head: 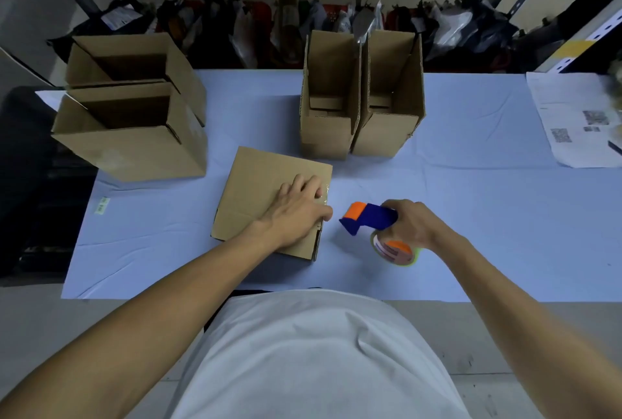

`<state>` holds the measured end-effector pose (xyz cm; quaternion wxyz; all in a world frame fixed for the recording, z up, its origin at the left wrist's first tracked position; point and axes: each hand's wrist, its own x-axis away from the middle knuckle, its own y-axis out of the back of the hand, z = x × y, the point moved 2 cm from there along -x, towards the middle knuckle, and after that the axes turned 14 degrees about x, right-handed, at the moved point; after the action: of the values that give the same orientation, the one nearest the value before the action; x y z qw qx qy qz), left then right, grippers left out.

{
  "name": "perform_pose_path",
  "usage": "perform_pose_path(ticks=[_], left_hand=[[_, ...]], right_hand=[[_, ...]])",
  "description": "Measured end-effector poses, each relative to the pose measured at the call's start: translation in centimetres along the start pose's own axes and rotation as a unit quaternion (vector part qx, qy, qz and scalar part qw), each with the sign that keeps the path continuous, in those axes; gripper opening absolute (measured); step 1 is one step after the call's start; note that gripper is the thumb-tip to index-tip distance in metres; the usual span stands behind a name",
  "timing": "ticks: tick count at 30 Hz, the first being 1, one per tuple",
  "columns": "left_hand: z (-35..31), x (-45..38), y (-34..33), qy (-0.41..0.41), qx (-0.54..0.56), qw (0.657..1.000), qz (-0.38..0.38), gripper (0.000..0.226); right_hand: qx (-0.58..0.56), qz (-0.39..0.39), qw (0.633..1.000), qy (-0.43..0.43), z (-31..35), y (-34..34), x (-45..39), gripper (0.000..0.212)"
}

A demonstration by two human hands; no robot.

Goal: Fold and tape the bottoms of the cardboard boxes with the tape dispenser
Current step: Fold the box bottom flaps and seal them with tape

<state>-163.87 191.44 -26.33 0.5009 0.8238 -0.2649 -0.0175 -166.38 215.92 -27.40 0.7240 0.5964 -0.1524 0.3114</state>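
- White shirt [319, 351], plain, softly creased over the belly.
- Arms bare from elbow to wrist, no sleeves showing.
- Left hand [296, 213] and right hand [410, 226] bare: no gloves, rings or watch.

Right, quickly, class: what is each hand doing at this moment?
Left hand: open, pressing flat on the box.
Right hand: gripping the tape dispenser.

Brown cardboard box [266, 189] lying bottom-up, clear tape showing at right edge; blue-orange tape dispenser [373, 221] hovering just right; four open boxes [134, 135] standing behind.
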Motion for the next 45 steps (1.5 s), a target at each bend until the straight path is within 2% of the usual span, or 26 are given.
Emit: perform_pose_path(ticks=[2,4,6,8,10,13,16,20,26,30,35,45], left_hand=[[-0.2,-0.4,0.2,0.015,0.054,0.998,0.002,0.028],[0.0,-0.7,0.8,0.049,0.186,0.981,-0.032,0.034],[0.6,-0.6,1.4,0.106,0.393,0.909,-0.089,0.027],[0.7,0.0,1.6,0.150,0.514,0.838,-0.107,0.016],[0.7,0.6,1.3,0.176,0.558,0.806,-0.086,0.009],[0.4,1.4,0.7,0.182,0.596,0.781,-0.050,0.007],[-0.2,1.9,0.8,0.181,0.627,0.756,-0.046,0.009],[-0.5,2.5,1.4,0.191,0.611,0.766,-0.066,0.010],[1.5,3.1,2.7,0.250,0.484,0.822,-0.164,0.026],[3.8,3.6,4.5,0.237,0.448,0.850,-0.144,0.016],[3.9,3.9,3.6,0.262,0.415,0.859,-0.148,0.007],[3.4,3.6,3.3,0.319,0.373,0.856,-0.160,0.012]], right_hand=[[-0.034,-0.056,0.998,-0.001,-0.4,0.8,0.8,0.032],[-0.099,-0.094,0.991,0.015,-0.5,1.2,2.0,0.037],[-0.193,-0.108,0.974,0.046,-0.2,1.4,3.1,0.044],[-0.238,-0.115,0.961,0.081,0.3,1.3,3.8,0.050],[-0.199,-0.137,0.964,0.113,1.0,1.4,4.1,0.051],[-0.176,-0.153,0.961,0.150,2.2,1.6,4.3,0.053],[-0.158,-0.150,0.961,0.173,3.0,1.7,4.4,0.058],[-0.139,-0.156,0.960,0.185,3.5,2.0,4.5,0.062],[-0.090,-0.166,0.965,0.182,2.4,1.5,4.7,0.056],[-0.093,-0.182,0.969,0.138,0.0,0.5,4.9,0.052],[-0.097,-0.163,0.972,0.136,0.4,-0.6,4.6,0.055],[-0.065,-0.149,0.980,0.112,-0.2,-1.2,3.4,0.058]])
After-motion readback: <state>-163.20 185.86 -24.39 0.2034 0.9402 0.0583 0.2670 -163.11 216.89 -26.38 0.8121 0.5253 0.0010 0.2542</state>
